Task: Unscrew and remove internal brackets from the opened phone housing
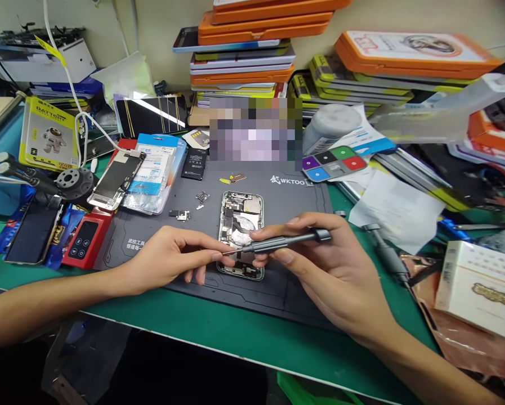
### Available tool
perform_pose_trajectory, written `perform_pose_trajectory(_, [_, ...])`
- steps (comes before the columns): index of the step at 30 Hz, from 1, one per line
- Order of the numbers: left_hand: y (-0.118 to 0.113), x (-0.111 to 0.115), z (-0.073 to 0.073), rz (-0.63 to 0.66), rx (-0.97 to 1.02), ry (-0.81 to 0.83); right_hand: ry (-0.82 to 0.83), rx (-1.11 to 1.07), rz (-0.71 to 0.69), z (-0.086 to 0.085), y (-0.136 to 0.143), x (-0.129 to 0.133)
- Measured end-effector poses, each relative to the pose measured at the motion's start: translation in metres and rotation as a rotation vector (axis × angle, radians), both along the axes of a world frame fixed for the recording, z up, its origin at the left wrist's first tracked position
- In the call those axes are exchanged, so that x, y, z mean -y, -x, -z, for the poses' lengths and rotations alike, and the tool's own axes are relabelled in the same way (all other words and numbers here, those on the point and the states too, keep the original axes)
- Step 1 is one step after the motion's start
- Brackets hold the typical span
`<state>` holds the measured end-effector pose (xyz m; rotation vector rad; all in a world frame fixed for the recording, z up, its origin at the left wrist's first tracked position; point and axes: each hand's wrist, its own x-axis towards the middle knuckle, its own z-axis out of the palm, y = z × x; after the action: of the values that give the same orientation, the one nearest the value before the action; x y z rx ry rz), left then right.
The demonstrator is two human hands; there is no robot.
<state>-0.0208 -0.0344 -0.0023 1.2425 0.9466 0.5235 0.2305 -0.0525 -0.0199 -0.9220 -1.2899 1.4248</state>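
Observation:
My right hand point(336, 264) grips a dark grey precision screwdriver point(277, 243), held nearly level with its tip towards the left. At that tip, the thumb and forefinger of my left hand point(168, 259) pinch the thin shaft; whether a tiny screw is there too is too small to tell. Beneath the screwdriver lies an opened smartphone point(241, 208) with its inner parts exposed, partly covered by my fingers. Small metal phone parts point(202, 197) and a bracket-like piece point(179, 215) rest on the grey mat point(184, 242) left of it.
A phone battery point(194, 164) and a detached screen point(116, 179) lie to the left, near a red device point(86, 239). Orange cases point(264, 28) are stacked at the back. Another screwdriver point(385, 256) and a white box point(482, 287) lie on the right.

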Motion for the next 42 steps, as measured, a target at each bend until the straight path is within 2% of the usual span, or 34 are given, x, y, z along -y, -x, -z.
perform_pose_trajectory(12, [0.0,-0.001,-0.002,0.008,0.022,0.012,-0.001,-0.012,-0.009,0.003,-0.001,-0.001])
perform_pose_trajectory(37, [0.0,-0.001,-0.004,0.063,0.023,0.027,0.106,-0.114,-0.051,0.002,-0.003,-0.006])
perform_pose_trajectory(42, [-0.001,-0.003,-0.007,0.09,-0.032,-0.046,0.12,-0.15,-0.067,0.003,-0.006,-0.012])
